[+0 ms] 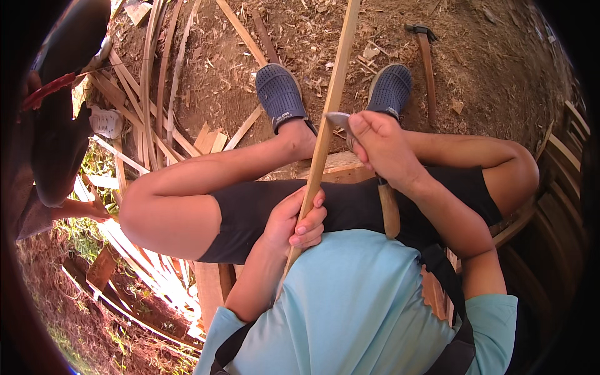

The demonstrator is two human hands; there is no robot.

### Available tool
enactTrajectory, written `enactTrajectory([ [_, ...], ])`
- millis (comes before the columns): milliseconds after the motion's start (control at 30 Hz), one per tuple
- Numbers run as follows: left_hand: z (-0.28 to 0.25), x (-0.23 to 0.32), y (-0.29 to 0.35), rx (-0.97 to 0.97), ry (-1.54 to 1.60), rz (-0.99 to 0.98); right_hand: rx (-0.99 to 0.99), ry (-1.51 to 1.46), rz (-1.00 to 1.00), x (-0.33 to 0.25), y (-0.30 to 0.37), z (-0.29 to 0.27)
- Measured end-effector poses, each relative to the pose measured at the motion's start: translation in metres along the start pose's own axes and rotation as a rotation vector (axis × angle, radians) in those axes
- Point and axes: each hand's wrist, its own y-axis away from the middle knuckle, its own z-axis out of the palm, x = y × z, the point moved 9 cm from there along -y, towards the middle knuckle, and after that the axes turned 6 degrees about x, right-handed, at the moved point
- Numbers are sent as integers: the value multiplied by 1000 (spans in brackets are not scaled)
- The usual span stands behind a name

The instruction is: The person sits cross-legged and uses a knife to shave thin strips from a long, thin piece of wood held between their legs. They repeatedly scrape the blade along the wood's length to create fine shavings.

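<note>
My left hand [296, 220] is closed around a long, narrow wooden strip [332, 100], which runs upward from my shirt and past the top edge of the view. In my right hand [386, 144] is a knife with a grey metal blade [339, 119] and a wooden handle [389, 209]. The fingers grip it by the metal part, and the handle hangs free below, over my shorts. The blade's end meets the side of the strip, above my left hand. Part of the blade is hidden in my fist.
A hammer [427, 75] lies on the dirt beyond my right foot. Long wooden strips [150, 81] are strewn at the left, and more slats [562, 169] stand at the right edge. Another person [59, 125] is close by on the left. Wood shavings litter the ground.
</note>
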Motion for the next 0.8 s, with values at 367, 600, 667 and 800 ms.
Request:
enactTrajectory([
  [367,-13,8,0,225,-166,83,-361,194,82,9,47,56],
  [600,-9,7,-1,244,-185,105,-128,104,46,6,12,19],
  [667,-9,5,-1,242,-217,91,-41,65,5,-11,2,-2],
  [800,-8,10,-2,266,-245,129,-317,128,49,-2,40,39],
])
